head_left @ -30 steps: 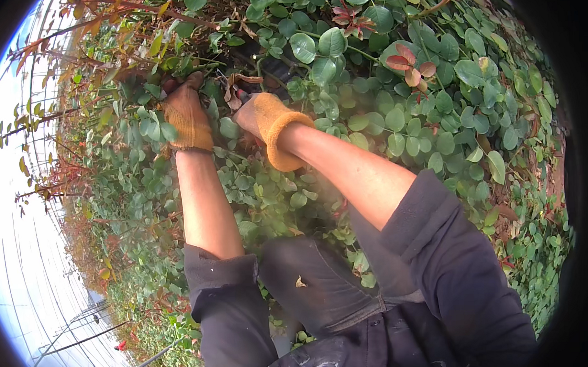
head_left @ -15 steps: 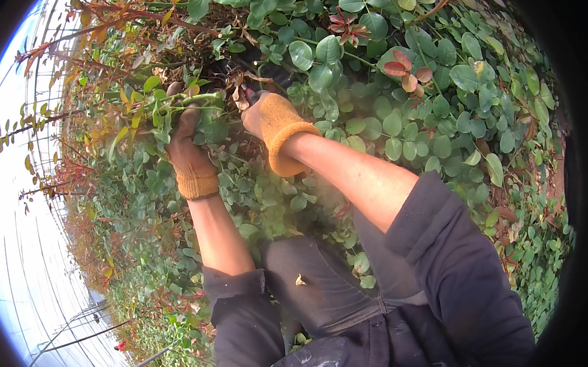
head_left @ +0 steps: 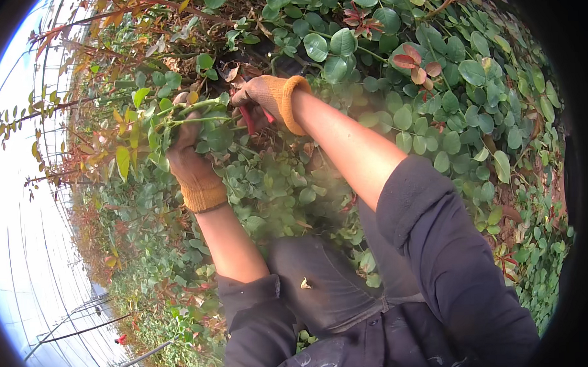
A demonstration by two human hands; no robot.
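- Hand, left, in a tan-brown knit glove with an orange ribbed cuff (head_left: 193,147), at 10 o'clock. Grip: fingers closed round a bundle of green leafy stems (head_left: 204,119); the fingers' far side is hidden by leaves.
- Bundle lies across the glove, thick stem ends toward 3 o'clock, leafy tops toward 9; probably gathered this way so the ends stay together, with foliage clear of the other hand.
- Right hand, in a matching glove (head_left: 268,97), just short of 12 o'clock. Grip: closed on a red-handled hand tool (head_left: 247,120), its two red parts spread below the palm. Working end hidden; cannot tell whether it is open.
- Tool sits just beside the stem ends; contact not readable. Keeping both hands close presumably lets one steady while the other works.
- Curled, dry brown leaf (head_left: 230,74) at 11 o'clock, just beyond the right fingers.
- Dark grey trousers (head_left: 310,267) at 6 o'clock, among leaves.
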